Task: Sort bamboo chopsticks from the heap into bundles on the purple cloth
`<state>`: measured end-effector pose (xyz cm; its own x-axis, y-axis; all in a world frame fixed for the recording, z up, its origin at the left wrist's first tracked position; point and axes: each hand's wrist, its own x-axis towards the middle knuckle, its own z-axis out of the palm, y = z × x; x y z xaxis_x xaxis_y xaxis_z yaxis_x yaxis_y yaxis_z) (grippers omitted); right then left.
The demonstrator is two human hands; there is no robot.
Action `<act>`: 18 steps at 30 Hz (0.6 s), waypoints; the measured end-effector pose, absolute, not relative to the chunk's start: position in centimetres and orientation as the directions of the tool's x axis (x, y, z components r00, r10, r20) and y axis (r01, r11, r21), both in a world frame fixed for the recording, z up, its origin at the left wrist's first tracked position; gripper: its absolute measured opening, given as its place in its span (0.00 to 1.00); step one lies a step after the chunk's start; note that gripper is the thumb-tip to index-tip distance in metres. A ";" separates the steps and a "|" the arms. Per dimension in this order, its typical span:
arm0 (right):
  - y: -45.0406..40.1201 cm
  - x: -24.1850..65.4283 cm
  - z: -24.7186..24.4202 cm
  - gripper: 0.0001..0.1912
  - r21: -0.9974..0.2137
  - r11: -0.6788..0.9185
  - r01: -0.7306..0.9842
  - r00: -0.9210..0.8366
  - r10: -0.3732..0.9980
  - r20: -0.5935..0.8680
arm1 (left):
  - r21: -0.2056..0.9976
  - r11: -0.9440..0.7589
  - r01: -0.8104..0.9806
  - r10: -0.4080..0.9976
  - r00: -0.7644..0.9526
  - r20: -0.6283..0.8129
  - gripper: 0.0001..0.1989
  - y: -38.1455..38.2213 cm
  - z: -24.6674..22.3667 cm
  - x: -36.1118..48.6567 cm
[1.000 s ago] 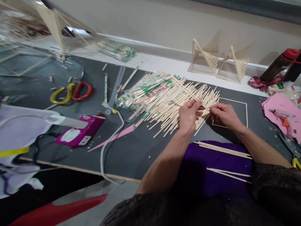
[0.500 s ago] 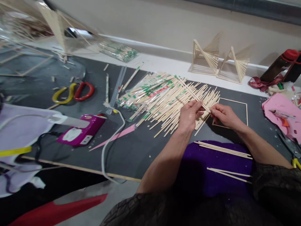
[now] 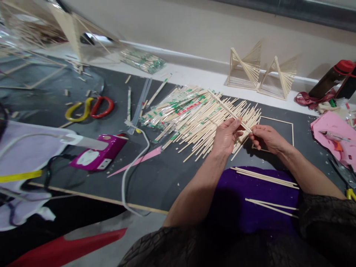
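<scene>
Pale wooden sticks point(image 3: 224, 104), a pair or so lying along each other, slant between my hands over a heap of loose sticks point(image 3: 198, 137). My left hand point(image 3: 228, 135) pinches them along their length between thumb and fingers. At their near right end, my right hand point(image 3: 265, 137) holds the tips with its fingertips. A square stick frame point(image 3: 292, 133) lies on the dark table behind my right hand, partly hidden by it. Several sticks point(image 3: 264, 177) rest on the purple cloth point(image 3: 233, 200) below my hands, with two more crossing lower down.
Two twisted stick models point(image 3: 244, 70) stand at the back wall beside a red-capped bottle point(image 3: 330, 79). A glue gun point(image 3: 332, 136) lies on pink paper at right. Left are scissors point(image 3: 102, 107), a purple power strip point(image 3: 97, 154) and a white cable point(image 3: 124, 178).
The view has shifted slightly. Both hands keep their hold on the sticks; the fingers of my right hand have changed position a little around the near ends.
</scene>
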<state>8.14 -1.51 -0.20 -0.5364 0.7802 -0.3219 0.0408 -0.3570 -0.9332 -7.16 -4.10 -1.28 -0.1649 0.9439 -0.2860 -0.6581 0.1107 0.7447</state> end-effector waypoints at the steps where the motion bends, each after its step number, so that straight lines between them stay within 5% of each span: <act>1: -1.5 8.2 -0.1 0.15 -0.934 -0.352 0.061 -0.528 0.783 -0.329 | 0.746 0.113 -0.657 0.943 -0.167 -0.289 0.14 -4.1 -1.3 -7.1; 10: -0.2 9.2 -0.2 0.06 -0.946 -0.143 0.292 -0.236 0.947 -0.216 | 0.800 0.035 -0.599 0.944 -0.243 -0.224 0.11 -4.3 -0.5 -7.3; 18: -0.5 9.7 0.2 0.08 -0.978 0.069 0.197 -0.450 0.893 -0.027 | 0.745 0.220 -0.629 0.911 -0.141 -0.388 0.10 -3.9 -1.2 -7.8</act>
<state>9.74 -0.53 0.16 -0.4499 0.8926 -0.0274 0.1972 0.0694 -0.9779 -7.78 -3.89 -1.17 -0.1413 0.9108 -0.3879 -0.6295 0.2197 0.7453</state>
